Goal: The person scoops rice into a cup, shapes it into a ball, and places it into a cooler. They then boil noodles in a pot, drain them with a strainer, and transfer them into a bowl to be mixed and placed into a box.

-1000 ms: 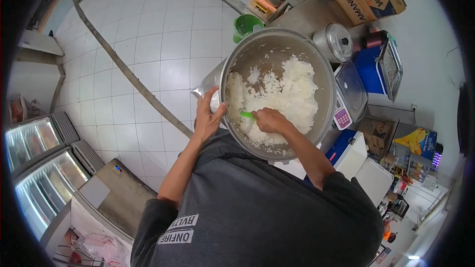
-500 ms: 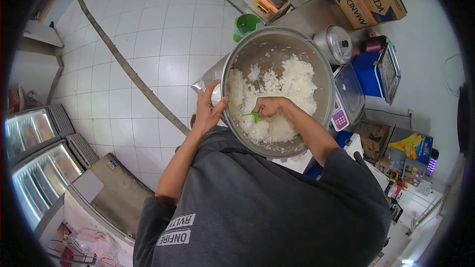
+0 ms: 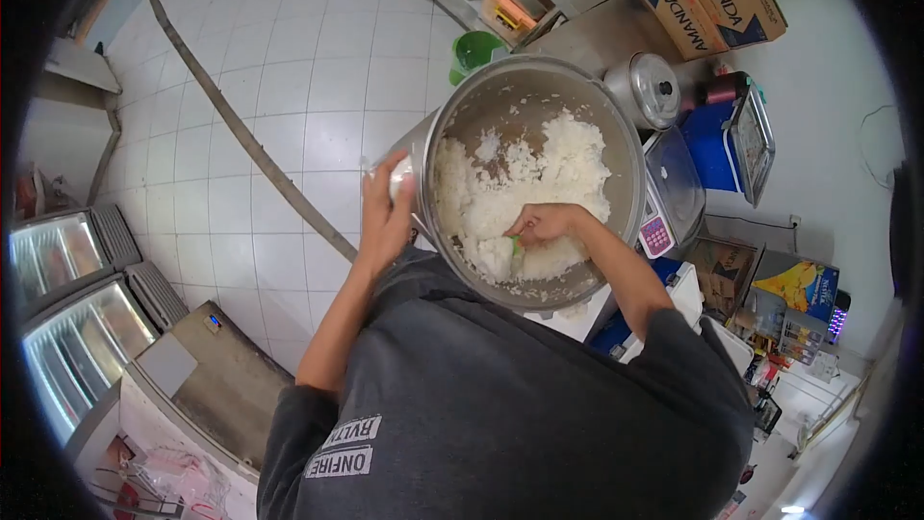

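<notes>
A large metal pot (image 3: 630, 193) holds a mass of cooked white rice (image 3: 577, 154), heaped toward its right and near sides. My right hand (image 3: 547, 221) is inside the pot, closed around the green handle of a rice scoop (image 3: 518, 247). The scoop's far end is hidden in the rice at the near side. Just outside the left rim, my left hand (image 3: 387, 212) is closed on a clear plastic bag (image 3: 400, 176) with something white in it, which looks like rice.
Right of the pot stand a lidded aluminium pot (image 3: 647, 91), a scale with a pink keypad (image 3: 656, 234) and a blue cooler box (image 3: 714, 144). A green bucket (image 3: 476, 51) is behind the pot. A cardboard box (image 3: 717, 0) lies at the back right. Glass-topped freezers (image 3: 87, 332) line the left.
My left hand has drawn left, away from the pot's rim, with the bag. My right hand has shifted right and nearer my body, and the scoop now points down into the rice.
</notes>
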Demonstrator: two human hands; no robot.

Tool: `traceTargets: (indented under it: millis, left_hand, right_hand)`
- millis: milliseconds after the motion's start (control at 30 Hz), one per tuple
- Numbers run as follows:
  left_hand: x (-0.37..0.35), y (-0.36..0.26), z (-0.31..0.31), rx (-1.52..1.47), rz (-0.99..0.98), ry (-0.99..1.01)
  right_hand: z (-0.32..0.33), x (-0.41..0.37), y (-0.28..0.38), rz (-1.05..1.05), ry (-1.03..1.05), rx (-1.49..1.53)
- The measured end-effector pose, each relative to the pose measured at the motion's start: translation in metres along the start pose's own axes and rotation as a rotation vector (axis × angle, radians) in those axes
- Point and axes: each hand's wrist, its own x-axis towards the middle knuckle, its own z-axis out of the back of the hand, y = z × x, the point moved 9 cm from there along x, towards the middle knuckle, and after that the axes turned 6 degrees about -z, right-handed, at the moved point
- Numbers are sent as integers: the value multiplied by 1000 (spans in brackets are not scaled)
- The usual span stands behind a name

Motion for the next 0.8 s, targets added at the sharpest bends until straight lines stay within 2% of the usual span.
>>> traceTargets:
  millis: [67,133,167,200,233,267,300,333,367,400,467,533,567,633,700,800]
  left_hand:
    - [-1,-24,8,-491,116,-131]
    - [1,-31,-8,-580,80,-88]
    - [1,-32,-28,-775,190,-88]
    - [2,-34,-51,-969,301,-82]
    - [2,-25,-75,-934,455,-53]
    - [5,-13,-104,-958,531,-2]
    - [6,-1,-131,-977,612,46]
    - [11,-3,-148,-974,602,50]
    - [19,-4,-165,-963,652,71]
    - [24,1,-178,-949,706,94]
    - [36,22,-199,-1013,719,133]
    - [50,25,-204,-1079,728,170]
    - [51,33,-203,-981,749,216]
    - [48,31,-198,-854,740,350]
    - [45,16,-193,-827,753,371]
    - [40,21,-191,-824,784,432]
  right_hand:
    - [5,-36,12,-10,3,39]
    - [32,-71,13,21,-275,252]
    - [32,-82,21,29,-290,246]
    - [44,-101,30,48,-489,331]
    - [53,-117,33,68,-688,420]
    - [51,-109,26,79,-706,413]
    - [61,-108,24,199,-995,232]
    - [60,-115,34,317,-1272,44]
    - [54,-108,50,61,-1335,-84]
    - [44,-107,74,-204,-1379,-203]
    - [23,-110,116,-281,-1472,-123]
    - [21,-108,120,-304,-1429,-132]
    - [16,-102,120,-332,-1369,-147]
    - [-1,-92,116,-309,-1399,-174]
    - [0,-92,117,-274,-1440,-221]
    - [-3,-109,103,-333,-1391,-196]
